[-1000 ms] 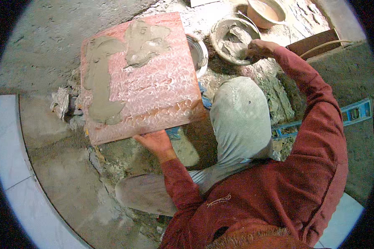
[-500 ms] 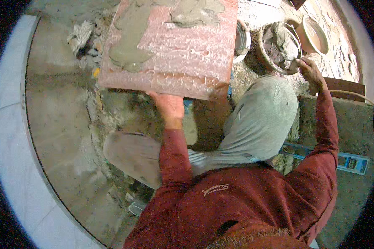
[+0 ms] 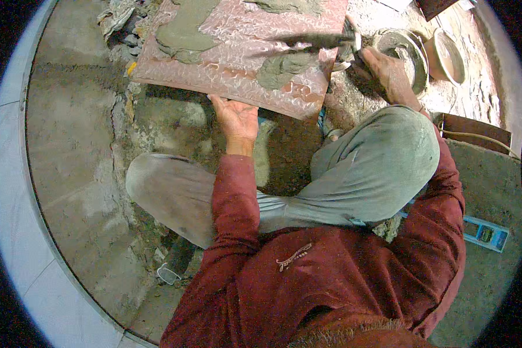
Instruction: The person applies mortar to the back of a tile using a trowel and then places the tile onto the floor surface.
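A tile (image 3: 238,69) lies tilted in front of me, its ribbed pinkish back up and patches of grey mortar (image 3: 185,26) on it. My left hand (image 3: 238,119), palm up, grips the tile's near edge, with the fingers hidden beneath. In my right hand (image 3: 391,75) is a trowel, its dark blade (image 3: 313,40) blurred over the tile's right side. Below the blade sits a lump of mortar (image 3: 284,69) near the right corner. Just beyond the right hand stands a bucket (image 3: 426,64) of mortar, partly hidden by it.
A second bucket (image 3: 461,61) stands farther right, and another round container (image 3: 349,46) is beside the tile's right edge. A blue spirit level (image 3: 486,234) lies at my right on a concrete surface. Crumpled scrap (image 3: 115,20) and rubble lie at far left, near white floor tiles (image 3: 8,191).
My right hand has moved left from the bucket toward the tile, bringing the trowel over it. A new lump of mortar now sits on the tile's near right part.
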The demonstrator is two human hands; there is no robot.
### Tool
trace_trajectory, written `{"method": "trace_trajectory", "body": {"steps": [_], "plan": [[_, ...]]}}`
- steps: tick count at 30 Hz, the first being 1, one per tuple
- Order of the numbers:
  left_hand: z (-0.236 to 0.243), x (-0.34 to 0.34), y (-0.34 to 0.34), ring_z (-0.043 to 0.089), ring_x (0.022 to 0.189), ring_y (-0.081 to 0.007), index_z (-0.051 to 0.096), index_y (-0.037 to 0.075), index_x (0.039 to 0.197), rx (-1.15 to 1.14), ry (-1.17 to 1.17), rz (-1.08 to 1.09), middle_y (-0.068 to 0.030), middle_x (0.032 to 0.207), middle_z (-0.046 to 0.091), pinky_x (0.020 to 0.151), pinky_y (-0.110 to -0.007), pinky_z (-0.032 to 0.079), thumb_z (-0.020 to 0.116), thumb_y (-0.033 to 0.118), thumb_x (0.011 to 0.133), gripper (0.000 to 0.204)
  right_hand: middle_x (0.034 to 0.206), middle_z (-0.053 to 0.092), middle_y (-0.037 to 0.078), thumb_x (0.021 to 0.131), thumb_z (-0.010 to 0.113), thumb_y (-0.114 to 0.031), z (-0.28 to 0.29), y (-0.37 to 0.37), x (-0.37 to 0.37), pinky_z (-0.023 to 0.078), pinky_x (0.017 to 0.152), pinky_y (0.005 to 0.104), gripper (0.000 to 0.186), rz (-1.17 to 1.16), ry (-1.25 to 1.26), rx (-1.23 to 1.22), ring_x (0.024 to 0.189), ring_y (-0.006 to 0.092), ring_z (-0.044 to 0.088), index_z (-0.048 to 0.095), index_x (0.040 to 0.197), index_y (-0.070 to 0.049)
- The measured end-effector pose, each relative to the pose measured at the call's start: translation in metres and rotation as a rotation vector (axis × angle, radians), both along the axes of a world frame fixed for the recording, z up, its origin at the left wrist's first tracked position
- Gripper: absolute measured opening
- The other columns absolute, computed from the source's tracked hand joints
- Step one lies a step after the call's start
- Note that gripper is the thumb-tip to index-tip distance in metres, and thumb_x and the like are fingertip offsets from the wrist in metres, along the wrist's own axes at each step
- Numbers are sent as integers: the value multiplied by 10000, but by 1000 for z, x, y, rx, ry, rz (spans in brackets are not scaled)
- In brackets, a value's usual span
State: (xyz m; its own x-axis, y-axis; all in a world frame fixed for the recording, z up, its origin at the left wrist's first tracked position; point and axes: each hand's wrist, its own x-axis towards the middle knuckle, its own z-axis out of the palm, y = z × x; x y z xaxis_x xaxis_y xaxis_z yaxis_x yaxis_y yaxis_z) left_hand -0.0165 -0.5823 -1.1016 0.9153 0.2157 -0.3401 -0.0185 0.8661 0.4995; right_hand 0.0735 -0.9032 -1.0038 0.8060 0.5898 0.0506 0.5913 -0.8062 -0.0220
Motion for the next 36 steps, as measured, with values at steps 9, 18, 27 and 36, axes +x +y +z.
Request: {"method": "trace_trajectory", "body": {"steps": [9,18,27,36], "plan": [[-8,-3,2,341,1428,-335,299,177,1537,-76,-11,6,-95,1580,320,1167,-573,286,389,630,990,716,1059,637,182,965,571,-330,23,-6,-9,536,765,485,356,41,181,82,899,405,655,576,1186,-52],[-12,-2,-3,303,1452,-329,243,206,1564,-94,51,15,-106,1590,298,1176,-570,256,352,633,1004,712,1022,590,120,973,552,-287,-23,-30,39,536,690,431,321,222,40,-2,812,323,653,591,1196,-59],[-5,-2,-3,328,1437,-337,234,204,1564,-83,43,14,-101,1586,303,1162,-582,280,347,633,1006,713,620,467,-27,1036,439,-489,30,-35,71,368,305,207,454,-639,1067,600,371,63,431,597,951,-71],[-21,-3,1,287,1457,-333,194,213,1577,-91,17,4,-97,1612,250,1164,-584,269,354,680,978,776,678,569,24,997,527,-493,-10,-23,-31,484,616,336,464,-413,1129,420,641,180,599,610,886,-50]]}}
